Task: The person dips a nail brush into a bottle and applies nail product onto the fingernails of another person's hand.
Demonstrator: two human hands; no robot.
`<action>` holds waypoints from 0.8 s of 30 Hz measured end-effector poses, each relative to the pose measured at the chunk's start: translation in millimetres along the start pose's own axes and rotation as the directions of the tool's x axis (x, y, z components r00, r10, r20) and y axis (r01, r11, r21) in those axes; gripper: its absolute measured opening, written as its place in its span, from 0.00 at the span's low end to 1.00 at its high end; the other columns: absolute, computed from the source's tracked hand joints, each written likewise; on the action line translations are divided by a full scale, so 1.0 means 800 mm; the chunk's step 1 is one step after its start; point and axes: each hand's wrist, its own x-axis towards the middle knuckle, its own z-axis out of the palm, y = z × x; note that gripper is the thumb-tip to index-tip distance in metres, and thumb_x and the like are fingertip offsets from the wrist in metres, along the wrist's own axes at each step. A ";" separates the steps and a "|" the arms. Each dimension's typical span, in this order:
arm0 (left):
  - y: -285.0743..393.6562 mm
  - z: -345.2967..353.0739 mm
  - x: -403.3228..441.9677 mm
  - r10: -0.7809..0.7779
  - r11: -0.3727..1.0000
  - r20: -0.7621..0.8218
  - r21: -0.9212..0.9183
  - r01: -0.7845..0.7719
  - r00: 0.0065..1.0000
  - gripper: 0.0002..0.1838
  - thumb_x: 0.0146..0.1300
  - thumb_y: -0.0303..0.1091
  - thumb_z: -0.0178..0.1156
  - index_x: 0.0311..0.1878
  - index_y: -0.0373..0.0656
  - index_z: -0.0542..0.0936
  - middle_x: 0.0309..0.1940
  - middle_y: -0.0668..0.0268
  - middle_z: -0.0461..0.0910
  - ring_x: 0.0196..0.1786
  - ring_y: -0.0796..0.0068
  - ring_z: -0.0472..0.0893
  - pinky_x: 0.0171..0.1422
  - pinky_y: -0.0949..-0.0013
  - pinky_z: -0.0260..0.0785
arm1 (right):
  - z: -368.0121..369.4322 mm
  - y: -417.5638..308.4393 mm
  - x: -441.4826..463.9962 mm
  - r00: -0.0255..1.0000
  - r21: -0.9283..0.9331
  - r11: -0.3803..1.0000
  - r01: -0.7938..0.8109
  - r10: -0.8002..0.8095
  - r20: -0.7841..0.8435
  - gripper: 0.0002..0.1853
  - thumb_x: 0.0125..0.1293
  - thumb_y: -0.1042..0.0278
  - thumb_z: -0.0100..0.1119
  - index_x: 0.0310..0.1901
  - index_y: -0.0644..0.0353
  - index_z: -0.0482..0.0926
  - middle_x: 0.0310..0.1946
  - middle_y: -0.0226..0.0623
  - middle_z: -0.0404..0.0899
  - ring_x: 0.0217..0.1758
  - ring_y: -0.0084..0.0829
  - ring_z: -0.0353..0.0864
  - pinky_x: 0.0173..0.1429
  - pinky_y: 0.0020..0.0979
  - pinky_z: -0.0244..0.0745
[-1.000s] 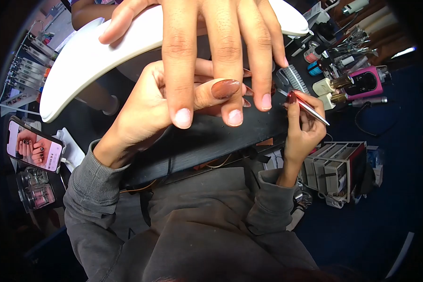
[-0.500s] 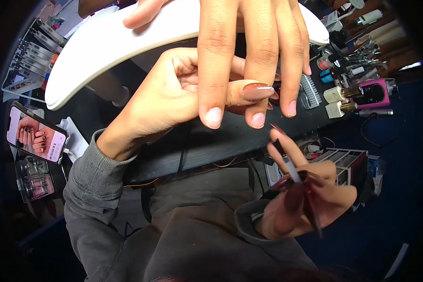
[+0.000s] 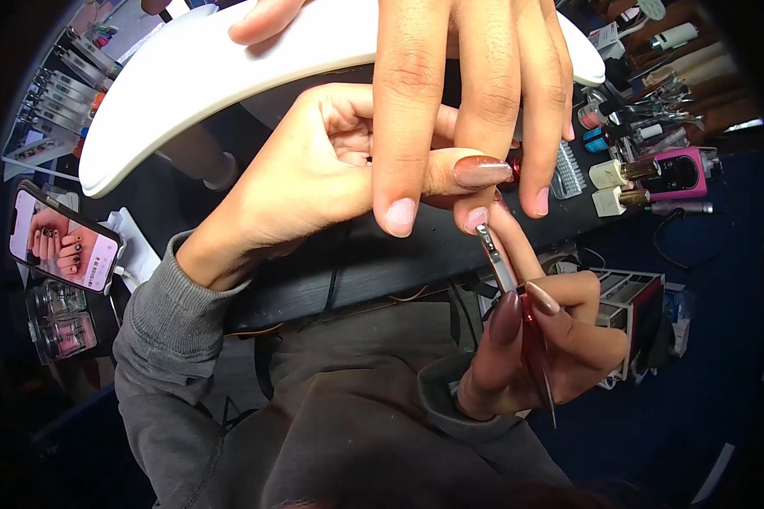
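Another person's hand [image 3: 412, 93] reaches down from the top, fingers spread and nails pale pink. My left hand [image 3: 301, 178], with long brownish glossy nails, holds that person's middle finger [image 3: 486, 106]. Its thumb crosses over this finger, while my other fingers are mostly hidden behind. My right hand [image 3: 560, 331] is closed on a slim nail brush [image 3: 536, 352] with a red handle and a silver ferrule. The brush's tip is at the nail of the held finger; whether bristles touch it is too small to tell.
A white curved armrest [image 3: 187, 102] supports the other person's hand above the black table [image 3: 356, 267]. A phone [image 3: 64, 242] showing painted nails stands at left, above glass jars [image 3: 64, 322]. Bottles [image 3: 611, 174], a pink device [image 3: 679, 174] and tools crowd the right side.
My right hand has raised the nail brush up and left to the held middle finger's nail. The other person's hand and my left hand appear shifted slightly right, grip unchanged.
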 end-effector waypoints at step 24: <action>-0.002 0.001 0.000 0.020 0.999 -0.018 0.043 -0.019 1.000 0.15 0.48 0.32 0.62 0.39 0.35 0.74 0.32 0.64 0.77 0.35 0.80 0.76 0.41 0.81 0.67 | 0.007 -0.001 -0.006 0.994 0.066 0.998 -0.008 0.015 -0.108 0.09 0.47 0.88 0.52 0.32 0.72 0.67 0.27 0.47 0.61 0.37 0.57 0.65 0.44 0.49 0.61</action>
